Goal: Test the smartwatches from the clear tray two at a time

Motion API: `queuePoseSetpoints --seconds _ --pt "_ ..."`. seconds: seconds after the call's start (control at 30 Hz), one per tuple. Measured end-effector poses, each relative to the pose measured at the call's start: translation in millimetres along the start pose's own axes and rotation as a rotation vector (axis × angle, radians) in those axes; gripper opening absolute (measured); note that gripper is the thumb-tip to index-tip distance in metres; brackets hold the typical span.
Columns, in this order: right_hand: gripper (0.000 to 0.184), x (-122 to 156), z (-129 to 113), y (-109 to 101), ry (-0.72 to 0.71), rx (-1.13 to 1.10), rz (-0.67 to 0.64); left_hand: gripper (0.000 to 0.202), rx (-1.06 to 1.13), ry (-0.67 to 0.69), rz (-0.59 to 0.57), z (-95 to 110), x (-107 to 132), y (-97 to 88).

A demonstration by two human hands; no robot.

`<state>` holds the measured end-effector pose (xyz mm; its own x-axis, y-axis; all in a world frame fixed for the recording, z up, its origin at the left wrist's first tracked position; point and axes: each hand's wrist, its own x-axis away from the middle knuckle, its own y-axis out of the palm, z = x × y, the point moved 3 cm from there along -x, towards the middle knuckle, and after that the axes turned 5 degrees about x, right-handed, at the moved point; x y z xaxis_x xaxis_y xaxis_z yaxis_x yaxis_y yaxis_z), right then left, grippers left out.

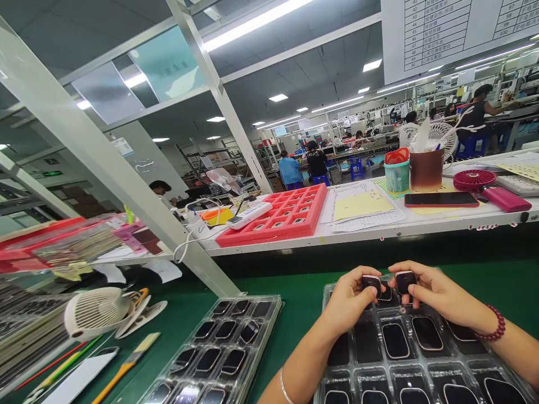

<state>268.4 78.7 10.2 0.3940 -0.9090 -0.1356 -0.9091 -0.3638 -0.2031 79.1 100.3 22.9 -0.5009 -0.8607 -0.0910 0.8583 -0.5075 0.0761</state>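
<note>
My left hand (351, 300) grips a dark smartwatch body (371, 285) between thumb and fingers. A second smartwatch body (405, 280), black with a pale metal edge, is pinched in my right hand (433, 292). Both hands are close together above the back of a clear plastic tray (353, 373). Several similar watch bodies, such as one black-faced watch body (396, 340), lie in its compartments. To the left stands another clear tray (263, 336), also holding watch bodies. The fingers partly cover both held pieces.
A brush (130, 362), a white fan (95, 314) and a white flat piece (80, 381) lie left on the green bench (177, 314). The raised shelf bears a red foam tray (309, 219), a phone (440, 200), a brown cup (426, 168) and a pink handheld fan (505, 199). A slanted metal post (168, 207) rises at left.
</note>
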Motion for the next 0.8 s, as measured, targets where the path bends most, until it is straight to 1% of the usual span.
queuePoseSetpoints --seconds 0.03,0.13,0.27,0.37,0.43,0.57,0.7,0.8 --pt "0.04 0.0 0.5 0.1 -0.005 -0.004 -0.001 0.029 -0.012 0.013 0.005 -0.3 0.2 -0.5" --pt "0.044 0.7 1.3 1.3 -0.022 -0.011 -0.017 0.038 -0.075 0.036 0.03 -1.8 0.5 -2.1" --pt "0.047 1.5 1.0 2.7 -0.028 -0.016 -0.046 0.042 -0.11 0.03 0.021 -3.9 0.1 -2.2" --pt "0.045 1.2 0.9 2.5 -0.038 -0.015 -0.061 0.041 -0.109 0.023 0.025 -3.5 -0.2 -2.0" --pt "0.04 0.8 0.9 1.9 -0.045 -0.001 -0.065 0.039 -0.103 0.018 0.031 -2.4 -0.2 -2.0" --pt "0.03 0.4 1.7 0.6 -0.024 0.046 -0.06 0.027 -0.022 0.017 0.024 -0.1 -0.2 -1.4" --pt "0.031 0.7 1.6 1.2 -0.002 0.019 -0.061 0.032 0.021 0.013 0.029 0.8 -0.1 -0.7" --pt "0.033 0.9 1.8 1.8 0.012 -0.007 -0.062 0.031 0.028 0.018 0.025 1.3 0.3 -0.2"
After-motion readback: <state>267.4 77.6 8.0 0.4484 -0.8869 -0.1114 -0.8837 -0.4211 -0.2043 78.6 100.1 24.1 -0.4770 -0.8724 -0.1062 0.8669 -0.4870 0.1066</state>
